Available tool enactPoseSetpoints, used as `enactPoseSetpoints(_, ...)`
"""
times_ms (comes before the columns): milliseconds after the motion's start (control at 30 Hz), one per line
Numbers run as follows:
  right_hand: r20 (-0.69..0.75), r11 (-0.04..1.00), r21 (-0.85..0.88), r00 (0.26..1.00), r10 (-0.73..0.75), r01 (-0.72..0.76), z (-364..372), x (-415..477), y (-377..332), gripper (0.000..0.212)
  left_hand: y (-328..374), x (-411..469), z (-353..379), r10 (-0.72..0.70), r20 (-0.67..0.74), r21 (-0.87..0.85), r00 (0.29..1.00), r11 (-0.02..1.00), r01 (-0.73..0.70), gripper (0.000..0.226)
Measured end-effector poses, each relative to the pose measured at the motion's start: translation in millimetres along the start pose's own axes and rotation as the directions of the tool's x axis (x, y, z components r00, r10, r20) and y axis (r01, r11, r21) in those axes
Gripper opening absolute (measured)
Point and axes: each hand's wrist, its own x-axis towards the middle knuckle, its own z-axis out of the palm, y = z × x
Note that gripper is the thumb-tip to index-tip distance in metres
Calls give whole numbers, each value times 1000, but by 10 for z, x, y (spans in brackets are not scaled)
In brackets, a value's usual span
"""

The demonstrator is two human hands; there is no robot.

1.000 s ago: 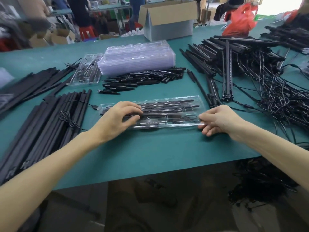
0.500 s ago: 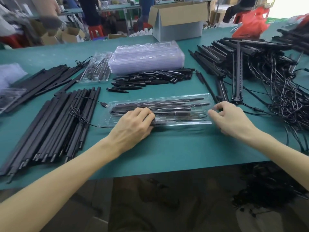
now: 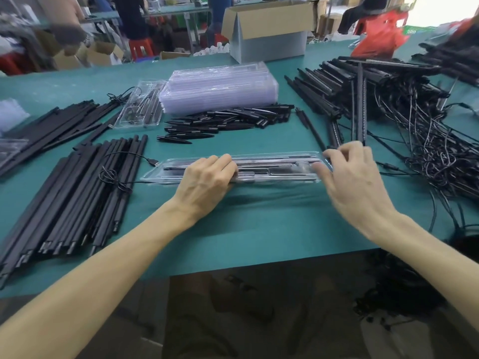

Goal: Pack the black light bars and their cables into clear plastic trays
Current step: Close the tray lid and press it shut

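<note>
A clear plastic tray holding black light bars lies crosswise on the green table in front of me. My left hand grips its middle-left part, fingers bent over the top and thumb at the near edge. My right hand is at the tray's right end, blurred; its thumb touches the tray and its loosely curled fingers sit over the far right corner. Loose black light bars lie in a row at the left, with a thin USB cable coiled over them.
A stack of empty clear trays stands behind, with a packed tray to its left and short black pieces in front. Bars with tangled cables fill the right side. A cardboard box stands at the back.
The tray has shifted a little away from me. My right hand has moved from the tray's near right corner up to its right end. My left hand stays on the tray.
</note>
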Motion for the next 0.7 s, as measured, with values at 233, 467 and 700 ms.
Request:
enactPoseSetpoints(233,-30,901,-81,902,-430,427,155,42,-546,25,-24,35,-50,-28,84,-29,996,999,30,8)
enactPoseSetpoints(467,33,839,-179,855,-517,514,415,257,-1030,24,46,8,-90,10,38,20,999,1000,-10,18)
enactPoseSetpoints(700,-43,827,-172,835,-549,535,502,239,-995,21,93,-56,-42,42,-9,70,999,997,-41,21)
